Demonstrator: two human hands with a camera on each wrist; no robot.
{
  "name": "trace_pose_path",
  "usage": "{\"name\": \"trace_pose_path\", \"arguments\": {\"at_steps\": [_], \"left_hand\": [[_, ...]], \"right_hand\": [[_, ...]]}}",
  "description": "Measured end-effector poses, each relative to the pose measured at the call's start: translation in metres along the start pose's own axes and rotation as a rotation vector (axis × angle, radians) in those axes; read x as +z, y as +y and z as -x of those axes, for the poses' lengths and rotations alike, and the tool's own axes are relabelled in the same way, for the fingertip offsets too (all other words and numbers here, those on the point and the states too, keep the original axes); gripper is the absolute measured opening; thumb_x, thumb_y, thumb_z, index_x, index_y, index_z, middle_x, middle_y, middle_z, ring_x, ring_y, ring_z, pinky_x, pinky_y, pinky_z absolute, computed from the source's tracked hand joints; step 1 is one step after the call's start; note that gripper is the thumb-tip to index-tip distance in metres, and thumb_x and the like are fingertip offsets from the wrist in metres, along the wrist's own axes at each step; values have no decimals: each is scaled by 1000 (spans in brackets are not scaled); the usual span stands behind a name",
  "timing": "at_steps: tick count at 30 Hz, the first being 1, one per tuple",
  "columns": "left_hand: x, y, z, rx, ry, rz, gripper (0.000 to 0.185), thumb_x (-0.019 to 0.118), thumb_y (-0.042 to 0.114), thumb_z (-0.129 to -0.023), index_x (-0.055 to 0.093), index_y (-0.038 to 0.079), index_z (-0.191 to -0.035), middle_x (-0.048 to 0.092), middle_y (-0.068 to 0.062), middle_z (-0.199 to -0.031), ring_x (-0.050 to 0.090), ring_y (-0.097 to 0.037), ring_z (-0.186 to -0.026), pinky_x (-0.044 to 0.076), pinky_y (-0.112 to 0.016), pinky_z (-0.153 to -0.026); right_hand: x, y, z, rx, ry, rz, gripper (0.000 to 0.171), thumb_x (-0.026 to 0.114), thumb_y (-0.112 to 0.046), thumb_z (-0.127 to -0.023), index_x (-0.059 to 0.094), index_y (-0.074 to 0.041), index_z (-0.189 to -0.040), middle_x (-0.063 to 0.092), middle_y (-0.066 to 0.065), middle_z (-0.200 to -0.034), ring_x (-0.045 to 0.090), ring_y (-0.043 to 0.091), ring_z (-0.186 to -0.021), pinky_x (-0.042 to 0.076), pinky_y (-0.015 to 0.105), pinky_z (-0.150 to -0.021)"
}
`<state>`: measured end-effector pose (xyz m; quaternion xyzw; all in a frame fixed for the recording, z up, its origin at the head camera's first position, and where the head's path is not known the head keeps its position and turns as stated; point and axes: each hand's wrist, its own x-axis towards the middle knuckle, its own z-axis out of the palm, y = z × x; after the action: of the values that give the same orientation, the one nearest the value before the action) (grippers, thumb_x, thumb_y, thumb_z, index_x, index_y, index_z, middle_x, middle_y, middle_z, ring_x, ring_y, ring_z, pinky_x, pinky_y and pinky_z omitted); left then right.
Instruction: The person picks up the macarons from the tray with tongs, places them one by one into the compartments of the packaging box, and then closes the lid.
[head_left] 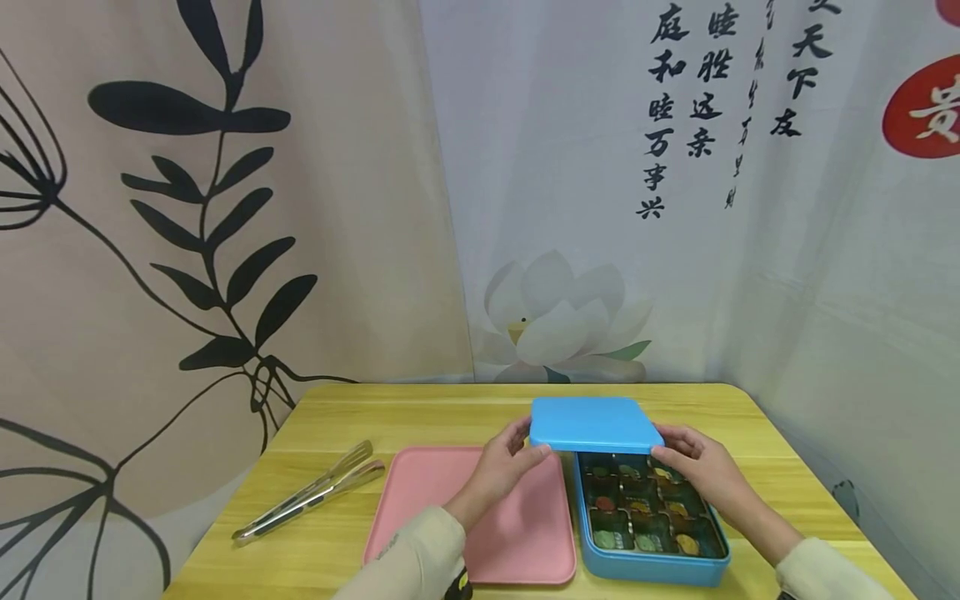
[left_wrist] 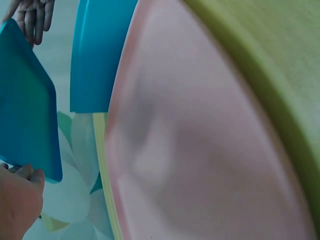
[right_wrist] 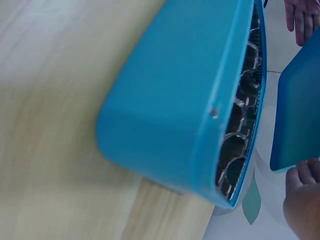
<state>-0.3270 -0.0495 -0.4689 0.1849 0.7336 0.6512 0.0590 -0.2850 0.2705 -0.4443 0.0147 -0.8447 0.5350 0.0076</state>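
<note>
A blue lid (head_left: 592, 423) is held up above the back part of a blue box (head_left: 654, 568), apart from its rim. My left hand (head_left: 504, 463) grips the lid's left edge, and my right hand (head_left: 697, 467) grips its right edge. Inside the box sits a dark divided insert whose compartments hold small round pieces (head_left: 606, 503) in green, red and yellow. Both wrist views show the lid's underside, in the left one as a blue panel (left_wrist: 27, 107) with fingers at either end. The box wall (right_wrist: 165, 100) fills much of the right wrist view.
A pink tray (head_left: 480, 571) lies left of the box, close beside it. Metal tongs (head_left: 311, 493) rest on the wooden table (head_left: 300, 567) further left. Behind the table's far edge hangs a printed curtain (head_left: 375, 208).
</note>
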Motion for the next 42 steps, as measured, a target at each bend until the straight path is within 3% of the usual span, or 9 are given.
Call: {"name": "trace_pose_path", "arguments": {"at_steps": [7, 13, 22, 26, 29, 38, 42], "left_hand": [[12, 0, 8, 3, -7, -59, 73, 70, 38, -92, 38, 12, -152, 41, -10, -153, 36, -34, -141, 38, -51, -106], [20, -3, 13, 20, -3, -92, 74, 72, 34, -91, 39, 8, -151, 44, -13, -150, 38, -37, -139, 35, -56, -107], [32, -6, 20, 46, -18, -115, 78, 74, 36, -90, 37, 6, -152, 42, -11, -152, 37, -33, -140, 33, -50, -110], [38, -7, 22, 29, -32, -133, 80, 74, 39, -90, 35, 9, -153, 41, -6, -153, 36, -27, -141, 31, -48, -111], [42, -8, 24, 32, -39, -151, 80, 74, 39, -90, 35, 10, -154, 41, -5, -154, 36, -27, -141, 30, -48, -112], [54, -9, 33, 21, -51, -161, 82, 76, 38, -88, 35, 11, -154, 38, -5, -155, 35, -28, -142, 32, -50, -110], [59, -11, 36, 12, -61, -163, 83, 76, 38, -88, 34, 11, -154, 36, -3, -156, 33, -25, -143, 30, -49, -111]], "right_hand": [[-8, 10, 12, -30, -16, -9, 64, 64, -39, -97, 45, -3, -146, 49, 19, -145, 52, 32, -126, 51, 42, -93], [-12, 17, 22, -12, -24, 0, 65, 64, -39, -97, 43, -2, -146, 45, 19, -148, 47, 35, -131, 51, 38, -92], [-20, 34, 35, -4, -45, -29, 62, 64, -35, -97, 43, -2, -146, 41, 18, -151, 51, 3, -122, 50, 26, -91], [-22, 40, 42, -8, -34, -43, 60, 64, -32, -98, 43, -3, -146, 39, 19, -152, 44, -17, -111, 49, 20, -88], [-24, 42, 46, -30, -28, -35, 59, 64, -29, -98, 43, 0, -145, 40, 22, -151, 42, -21, -108, 48, 18, -87], [-30, 52, 61, 30, -35, -4, 61, 65, -31, -97, 43, 2, -144, 40, 23, -151, 44, -17, -111, 47, 17, -87], [-33, 56, 66, 68, -50, 19, 63, 64, -33, -98, 41, 0, -146, 39, 22, -152, 51, 15, -129, 49, 27, -93]]}}
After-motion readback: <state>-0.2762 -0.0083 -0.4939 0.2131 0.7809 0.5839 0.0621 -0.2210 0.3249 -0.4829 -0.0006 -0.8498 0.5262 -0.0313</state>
